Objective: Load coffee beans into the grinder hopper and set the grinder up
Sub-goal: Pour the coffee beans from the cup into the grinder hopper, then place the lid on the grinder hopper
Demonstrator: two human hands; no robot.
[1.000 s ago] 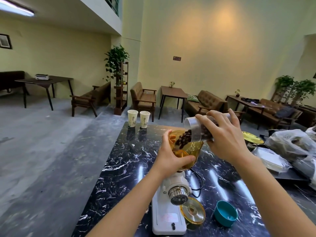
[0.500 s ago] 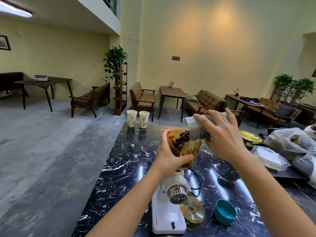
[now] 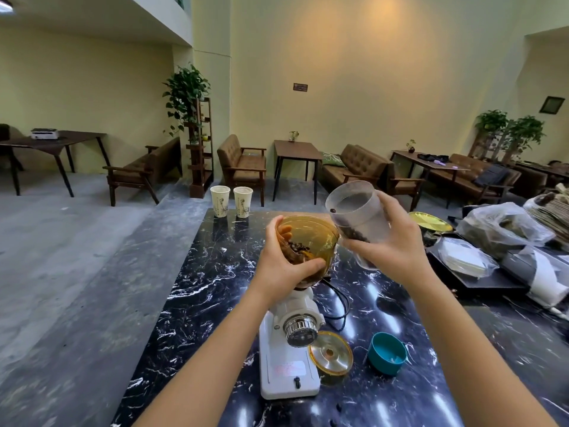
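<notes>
A white coffee grinder [image 3: 288,362] stands on the black marble counter [image 3: 209,291]. Its amber hopper [image 3: 311,234] sits on top with dark coffee beans [image 3: 297,248] lying in the bottom. My left hand [image 3: 284,261] grips the hopper's near wall. My right hand [image 3: 397,245] holds a clear plastic jar [image 3: 357,215] just right of the hopper, mouth tipped up and to the left, with some beans left inside. The amber hopper lid [image 3: 331,355] lies flat beside the grinder base. A teal jar lid [image 3: 387,357] rests to its right.
Two paper cups [image 3: 231,201] stand at the counter's far edge. A yellow plate [image 3: 429,221], plastic bags [image 3: 505,231] and a dark tray [image 3: 480,280] crowd the right side. The grinder's black cord [image 3: 340,306] loops behind it. Sofas and tables fill the room beyond.
The jar was tipped over the hopper with beans pouring in; now my right hand has drawn it back to the right and tilted its mouth upward. Beans now lie in the hopper.
</notes>
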